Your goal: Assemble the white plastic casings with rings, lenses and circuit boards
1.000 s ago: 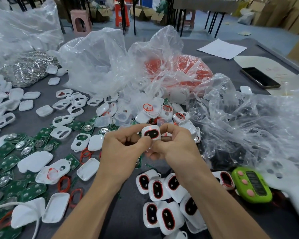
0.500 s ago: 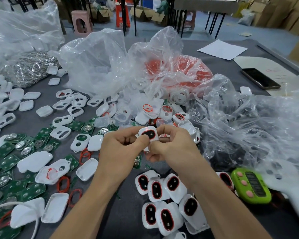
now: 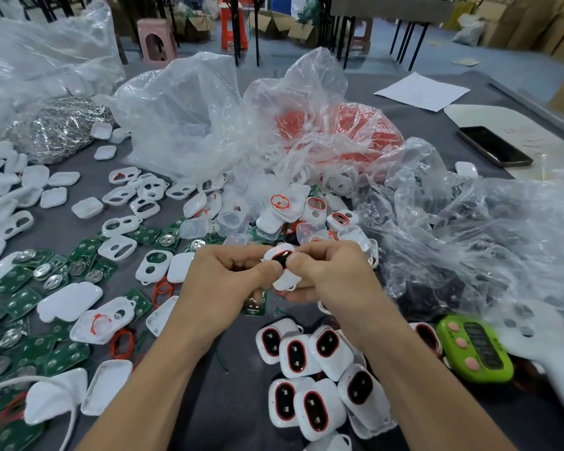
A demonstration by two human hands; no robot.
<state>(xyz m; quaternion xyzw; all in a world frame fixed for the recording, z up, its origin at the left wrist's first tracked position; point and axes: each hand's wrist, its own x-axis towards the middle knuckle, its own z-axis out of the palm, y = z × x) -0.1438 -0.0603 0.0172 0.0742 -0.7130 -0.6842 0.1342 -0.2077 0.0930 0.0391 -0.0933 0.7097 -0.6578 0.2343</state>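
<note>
Tilted flatter than a second ago, red-rimmed white casing (image 3: 281,256), held above the table (image 3: 209,402) middle, my left hand (image 3: 222,284) and right hand (image 3: 336,278) pinching it, thumbs meeting on top, red scrawl (image 3: 531,143) beside the phone (image 3: 494,146) unreadable to me.

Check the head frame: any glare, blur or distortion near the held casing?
Head view: soft even light, no hard shadows; glare streaks on the clear bags; the casing, pinched by left hand and right hand, reads sharp with a glint on its dark window; edges bow from the wide lens, bottom-left circuit boards smear.
</note>
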